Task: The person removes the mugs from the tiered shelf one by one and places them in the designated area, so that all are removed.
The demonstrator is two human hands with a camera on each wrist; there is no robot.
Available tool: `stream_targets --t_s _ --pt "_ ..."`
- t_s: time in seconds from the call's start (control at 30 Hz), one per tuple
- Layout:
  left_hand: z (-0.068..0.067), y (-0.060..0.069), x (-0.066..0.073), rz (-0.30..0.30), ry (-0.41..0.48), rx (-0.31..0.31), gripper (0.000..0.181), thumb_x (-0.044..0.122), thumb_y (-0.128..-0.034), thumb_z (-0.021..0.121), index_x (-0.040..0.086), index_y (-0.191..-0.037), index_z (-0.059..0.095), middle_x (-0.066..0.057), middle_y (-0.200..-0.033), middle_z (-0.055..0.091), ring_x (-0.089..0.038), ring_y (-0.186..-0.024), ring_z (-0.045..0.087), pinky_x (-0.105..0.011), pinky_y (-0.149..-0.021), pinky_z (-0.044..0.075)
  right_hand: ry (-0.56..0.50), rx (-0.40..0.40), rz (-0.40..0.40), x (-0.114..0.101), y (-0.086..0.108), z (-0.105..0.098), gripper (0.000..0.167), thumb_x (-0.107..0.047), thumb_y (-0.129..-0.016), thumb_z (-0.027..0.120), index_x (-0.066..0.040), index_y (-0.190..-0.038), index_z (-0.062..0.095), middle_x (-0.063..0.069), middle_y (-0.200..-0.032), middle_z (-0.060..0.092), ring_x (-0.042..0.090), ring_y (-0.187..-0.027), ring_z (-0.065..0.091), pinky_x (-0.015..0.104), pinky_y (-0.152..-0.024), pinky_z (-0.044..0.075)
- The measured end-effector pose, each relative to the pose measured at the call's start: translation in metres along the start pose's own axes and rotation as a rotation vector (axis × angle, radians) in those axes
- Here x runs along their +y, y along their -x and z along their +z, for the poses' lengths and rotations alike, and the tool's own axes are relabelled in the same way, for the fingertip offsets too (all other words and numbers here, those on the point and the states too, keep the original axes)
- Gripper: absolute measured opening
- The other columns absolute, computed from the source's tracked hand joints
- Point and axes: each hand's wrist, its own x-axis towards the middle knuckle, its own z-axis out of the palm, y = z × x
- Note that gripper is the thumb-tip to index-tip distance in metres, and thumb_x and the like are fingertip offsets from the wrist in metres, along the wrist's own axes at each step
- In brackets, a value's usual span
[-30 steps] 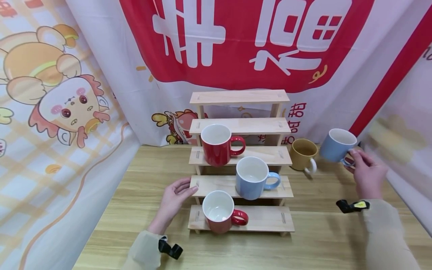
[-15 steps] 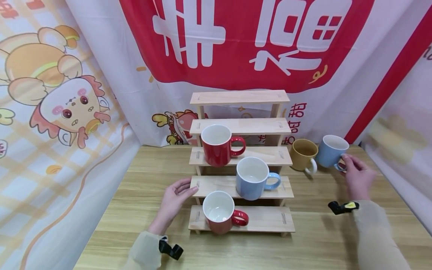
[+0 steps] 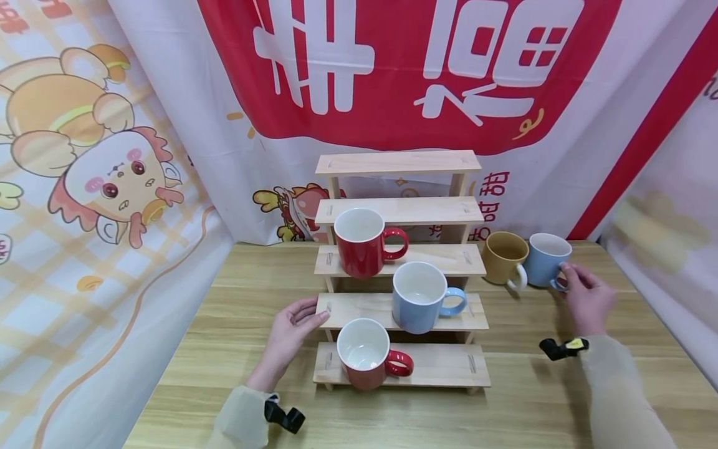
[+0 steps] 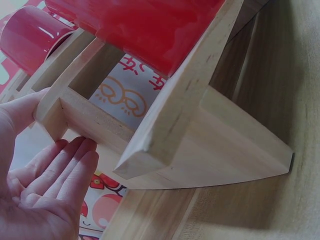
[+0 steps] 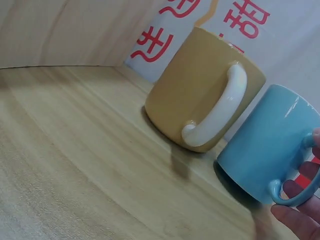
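Observation:
At the far right of the head view my right hand [image 3: 588,296] pinches the handle of a light blue mug [image 3: 546,262]. The mug is upright, its base at or just above the table; the right wrist view shows dark shadow under it. Close on its left stands a mustard mug [image 5: 202,85] with a white handle. My left hand [image 3: 293,327] holds the left end of a stepped wooden rack [image 3: 359,310], thumb on the shelf and fingers beneath. A red mug [image 3: 360,249], another blue mug [image 3: 417,305] and a second red mug [image 3: 363,358] stand on its lower steps.
The rack's two top shelves [image 3: 398,162] rise at the back before a printed cloth [image 3: 280,168]. Cloth walls close in the left and right sides. The wood-grain table [image 3: 527,386] runs around the rack.
My right hand has brought the blue mug left and down, from held in the air to beside the mustard mug. My left hand stays in place on the rack.

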Motion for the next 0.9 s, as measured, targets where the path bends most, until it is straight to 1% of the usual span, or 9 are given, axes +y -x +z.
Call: stream_targets --t_s 0.1,0.23,0.43,0.47,0.6,0.7,0.83,0.9 --pt "0.000 0.000 0.000 0.001 0.003 0.002 0.056 0.022 -0.0886 0.083 0.000 -0.134 0.060 -0.020 -0.132 0.063 -0.031 -0.121 0.061 -0.025 -0.093 0.054 0.085 -0.004 -0.026 0.001 0.000 0.001 0.034 -0.022 -0.089 0.082 -0.008 -0.119 0.076 -0.010 -0.087 0.072 0.003 -0.076 0.071 0.020 -0.064 0.058" --pt "0.000 0.000 0.000 0.002 0.002 0.005 0.055 0.023 -0.0885 0.083 0.000 -0.134 0.061 -0.019 -0.131 0.064 -0.030 -0.121 0.061 -0.025 -0.094 0.054 0.182 -0.010 -0.044 0.003 -0.001 0.001 0.039 -0.028 -0.090 0.080 -0.009 -0.123 0.074 -0.011 -0.087 0.070 0.003 -0.080 0.069 0.017 -0.065 0.058" --pt "0.000 0.000 -0.001 -0.002 0.009 0.005 0.055 0.022 -0.0884 0.083 0.000 -0.134 0.061 -0.019 -0.131 0.063 -0.030 -0.121 0.061 -0.025 -0.094 0.054 0.212 -0.004 0.003 0.007 0.000 -0.003 0.036 -0.031 -0.088 0.082 -0.011 -0.117 0.077 -0.005 -0.091 0.072 0.009 -0.086 0.069 0.015 -0.067 0.057" --pt "0.000 0.000 -0.001 -0.001 0.009 0.005 0.055 0.022 -0.0886 0.083 0.000 -0.134 0.061 -0.020 -0.132 0.063 -0.030 -0.121 0.061 -0.025 -0.094 0.054 0.199 -0.002 0.010 0.008 0.000 -0.003 0.036 -0.031 -0.087 0.083 -0.011 -0.116 0.077 -0.005 -0.091 0.073 0.009 -0.086 0.069 0.015 -0.067 0.057" --pt "0.000 0.001 0.000 -0.003 0.011 0.001 0.056 0.023 -0.0884 0.083 0.000 -0.135 0.060 -0.020 -0.133 0.062 -0.031 -0.122 0.061 -0.025 -0.094 0.054 0.201 0.000 0.026 0.011 0.000 -0.004 0.038 -0.032 -0.086 0.084 -0.011 -0.116 0.077 -0.004 -0.090 0.074 0.010 -0.087 0.068 0.013 -0.068 0.056" --pt "0.000 0.001 0.000 -0.007 0.006 -0.002 0.058 0.025 -0.0882 0.083 0.000 -0.135 0.060 -0.020 -0.133 0.062 -0.031 -0.122 0.060 -0.025 -0.094 0.054 0.227 0.007 0.041 0.013 0.000 -0.004 0.044 -0.035 -0.085 0.084 -0.010 -0.120 0.075 -0.004 -0.091 0.073 0.011 -0.090 0.067 0.011 -0.067 0.055" --pt "0.000 0.000 0.000 -0.006 0.001 0.000 0.059 0.026 -0.0878 0.083 0.000 -0.135 0.060 -0.020 -0.133 0.062 -0.031 -0.122 0.060 -0.026 -0.094 0.054 0.302 0.010 0.016 0.012 0.000 -0.003 0.049 -0.040 -0.087 0.081 -0.012 -0.127 0.073 -0.010 -0.091 0.071 0.010 -0.095 0.065 0.008 -0.068 0.051" --pt "0.000 0.000 -0.001 -0.006 0.004 -0.003 0.059 0.026 -0.0880 0.083 0.000 -0.135 0.060 -0.020 -0.132 0.063 -0.031 -0.122 0.061 -0.026 -0.094 0.054 0.298 0.018 -0.019 0.008 0.001 -0.002 0.048 -0.038 -0.088 0.081 -0.012 -0.128 0.072 -0.013 -0.092 0.070 0.008 -0.096 0.064 0.007 -0.071 0.049"
